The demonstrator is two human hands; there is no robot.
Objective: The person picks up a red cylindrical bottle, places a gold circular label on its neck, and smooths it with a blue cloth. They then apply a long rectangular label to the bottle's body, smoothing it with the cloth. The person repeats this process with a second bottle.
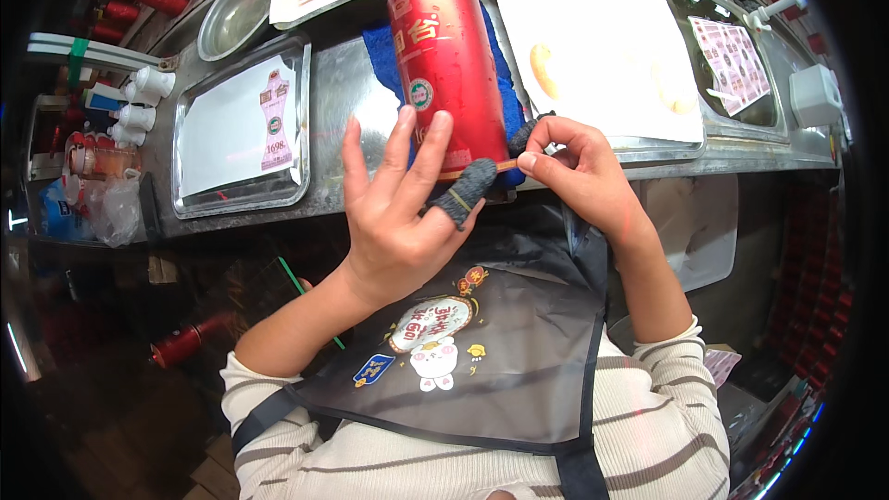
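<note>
A red bottle with gold markings and a round green-and-white label lies on a blue cloth, its base toward me. My left hand has its fingers spread beside the bottle's lower left side. Its thumb, in a dark grey cover tied with a yellowish band, presses at the base edge. Along that edge runs a thin orange-brown strip. My right hand pinches the strip's right end between thumb and index finger. Another dark grey cover shows behind the right fingers, partly hidden.
On the metal bench, a tray at left holds white paper and a pink bottle-shaped label. White sheets lie at right, beside another tray with pink labels. A metal bowl stands at back left.
</note>
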